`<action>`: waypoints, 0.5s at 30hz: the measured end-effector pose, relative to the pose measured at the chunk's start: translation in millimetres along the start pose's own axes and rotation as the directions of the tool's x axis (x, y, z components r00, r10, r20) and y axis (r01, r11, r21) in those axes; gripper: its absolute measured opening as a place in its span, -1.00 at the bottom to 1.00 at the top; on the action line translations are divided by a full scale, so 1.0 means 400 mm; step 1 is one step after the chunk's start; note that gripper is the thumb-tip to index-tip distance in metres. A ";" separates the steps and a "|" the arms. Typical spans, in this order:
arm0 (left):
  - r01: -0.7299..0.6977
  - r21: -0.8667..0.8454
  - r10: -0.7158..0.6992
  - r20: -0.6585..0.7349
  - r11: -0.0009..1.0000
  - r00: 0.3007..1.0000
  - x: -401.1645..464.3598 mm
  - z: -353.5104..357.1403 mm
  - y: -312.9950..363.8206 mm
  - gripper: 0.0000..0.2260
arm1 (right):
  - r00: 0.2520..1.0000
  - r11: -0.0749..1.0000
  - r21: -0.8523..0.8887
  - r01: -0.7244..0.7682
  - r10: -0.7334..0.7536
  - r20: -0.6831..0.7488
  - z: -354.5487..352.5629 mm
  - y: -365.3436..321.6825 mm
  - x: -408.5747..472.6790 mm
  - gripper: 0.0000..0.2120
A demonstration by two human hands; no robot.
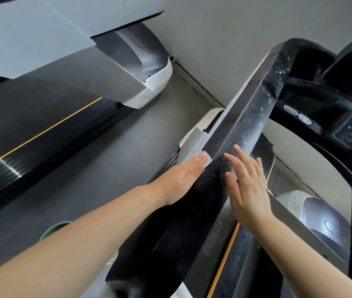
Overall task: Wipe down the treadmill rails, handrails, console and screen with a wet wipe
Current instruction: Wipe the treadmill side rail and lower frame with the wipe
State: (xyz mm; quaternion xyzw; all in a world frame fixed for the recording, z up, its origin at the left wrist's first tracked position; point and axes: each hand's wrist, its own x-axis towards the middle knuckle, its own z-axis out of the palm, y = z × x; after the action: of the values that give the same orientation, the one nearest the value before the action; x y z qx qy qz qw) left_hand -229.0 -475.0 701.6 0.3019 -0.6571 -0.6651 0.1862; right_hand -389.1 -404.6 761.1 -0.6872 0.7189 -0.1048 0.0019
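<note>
The wipe [207, 159] lies pressed against the outer side of the handrail [244, 117], under the flat, straight fingers of the left hand [184, 177]. The right hand [245, 181] presses flat on the rail's inner side, fingers straight; a white scrap shows under them. "FITNESS" reads on the rail [211, 237] below. The console [332, 117] sits to the right. A green tub [55, 227] peeks past the left forearm, contents hidden.
</note>
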 end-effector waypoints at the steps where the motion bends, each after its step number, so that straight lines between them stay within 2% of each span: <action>1: 0.001 -0.017 -0.002 -0.002 1.000 1.000 -0.013 -0.002 -0.002 -0.57 | 1.000 1.000 -0.003 0.013 -0.013 0.002 -0.003 0.005 0.001 -0.51; 4: -0.014 -0.098 0.015 0.009 0.995 1.000 -0.114 -0.001 -0.030 -0.64 | 0.999 0.999 -0.007 0.051 -0.051 0.012 -0.009 0.031 0.005 -0.49; 8: 0.044 -0.165 -0.044 0.004 0.985 0.999 -0.204 0.012 -0.021 -0.47 | 0.993 0.994 0.025 0.107 -0.108 0.039 -0.007 0.075 0.024 -0.44; 9: 0.073 -0.185 -0.071 0.014 0.980 0.997 -0.191 0.014 0.002 -0.48 | 0.990 0.991 0.037 0.129 -0.130 0.050 -0.004 0.088 0.031 -0.44; 12: 0.120 -0.082 -0.122 -0.023 0.989 0.992 -0.087 0.023 0.052 -0.52 | 0.973 0.974 0.055 0.221 -0.224 0.059 -0.001 0.123 0.065 -0.42; 15: 0.218 0.020 -0.216 -0.070 0.976 0.974 -0.003 0.026 0.072 -0.44 | 0.943 0.943 0.084 0.323 -0.328 0.058 -0.003 0.158 0.112 -0.41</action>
State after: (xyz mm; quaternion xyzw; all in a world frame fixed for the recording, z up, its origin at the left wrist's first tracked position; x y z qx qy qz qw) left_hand -239.2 -468.1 729.7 0.3966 -0.6226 -0.6619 0.1302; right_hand -454.1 -446.4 758.8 -0.7993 0.5906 -0.1053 0.0352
